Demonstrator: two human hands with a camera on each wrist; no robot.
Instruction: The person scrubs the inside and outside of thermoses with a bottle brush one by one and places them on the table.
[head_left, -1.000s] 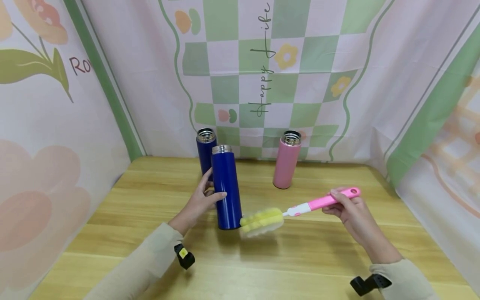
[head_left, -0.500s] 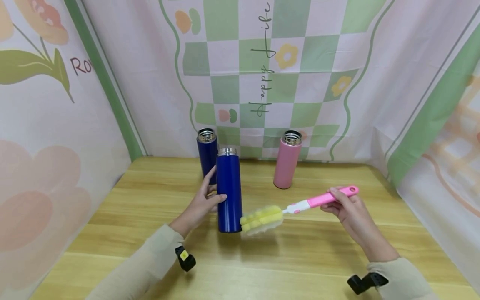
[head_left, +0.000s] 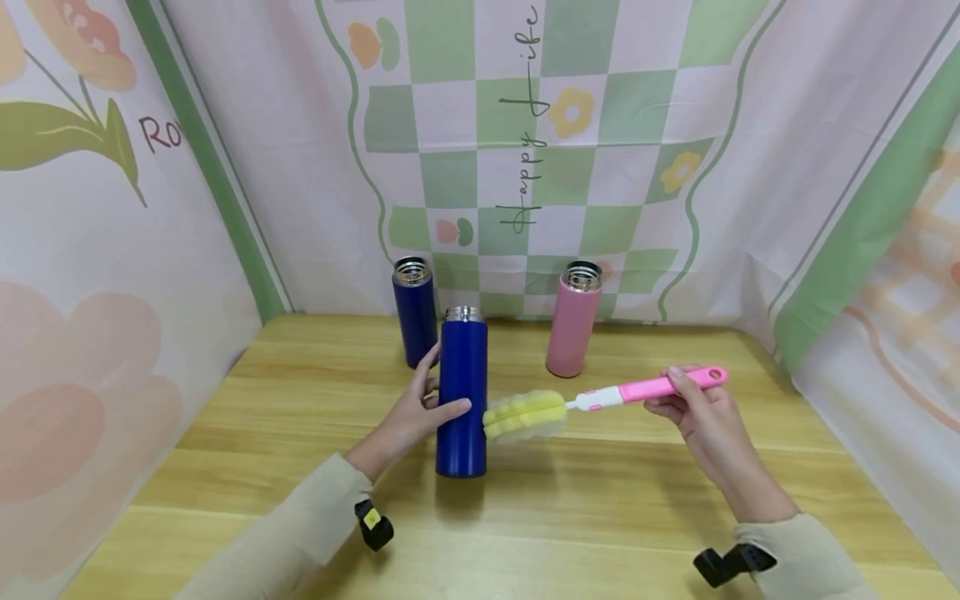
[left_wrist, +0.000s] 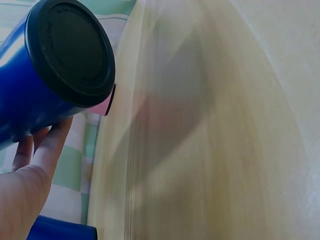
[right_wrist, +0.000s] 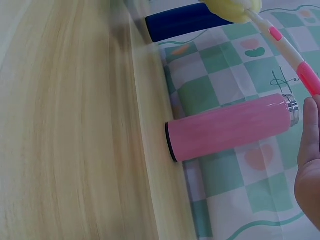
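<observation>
"What hangs around the table (head_left: 592, 533)?"

"A back cloth (head_left: 510, 150), checked green and white, with 'Happy Life' running sideways; a left cloth (head_left: 97, 267) with big pale flowers; a right cloth (head_left: 911, 267) with orange plaid."

"And the table itself?"

"Pale wood grain, rounded far corners, a soft sheen of light."

There's "Happy Life" (head_left: 522, 125) climbing the checked curtain (head_left: 450, 179) behind the pink bottle (head_left: 573, 329), "Ro" (head_left: 159, 133) on the flowered curtain (head_left: 82, 225) well to its left, and lettering (left_wrist: 72, 45), too small to read, on the nearer blue bottle (head_left: 464, 367).
</observation>
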